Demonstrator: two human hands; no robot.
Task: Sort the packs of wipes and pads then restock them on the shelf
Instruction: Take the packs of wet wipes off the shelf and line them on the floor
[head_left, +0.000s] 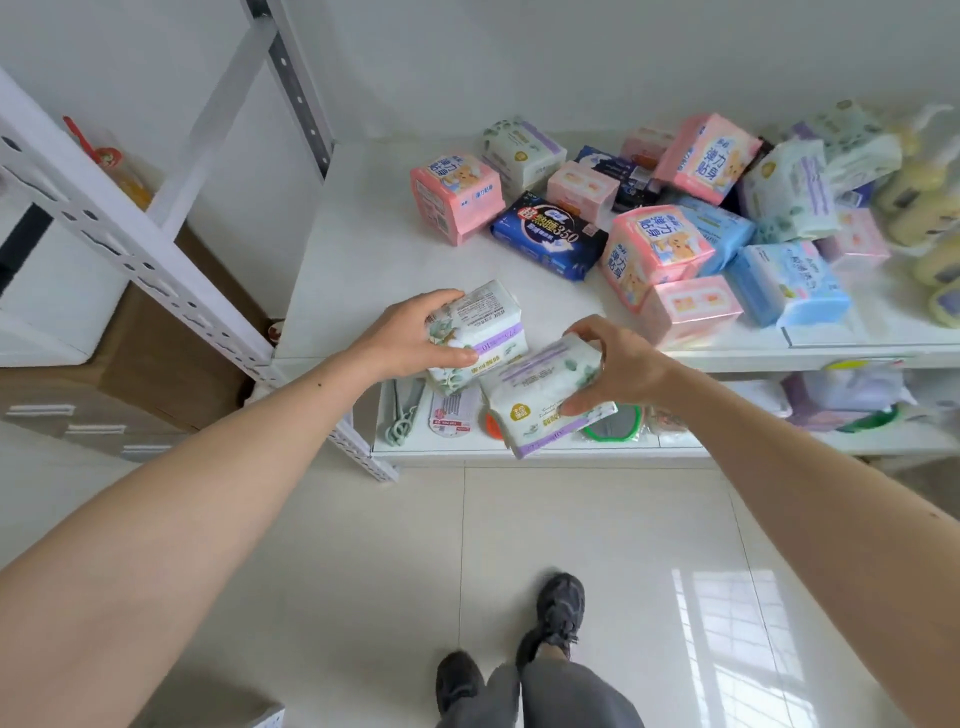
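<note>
My left hand (413, 335) grips a white pack with green leaves and a purple stripe (483, 327) at the front edge of the white shelf (363, 249). My right hand (618, 364) holds a second pack of the same kind (540, 395), tilted, just in front of the shelf edge and touching the first. Further back on the shelf lie several loose packs: a pink pack with a bear (457, 195), a dark blue pack (550, 236), another pink bear pack (654, 254), light blue packs (789, 283) and another white leafy pack (522, 150).
Pale yellow bottles (919, 192) crowd the shelf's right end. The lower shelf (675, 441) holds hooks, a green-rimmed item and purple packs. A slanted white metal upright (156, 244) and cardboard boxes (171, 364) stand to the left. My shoes (558, 618) are on the tiled floor.
</note>
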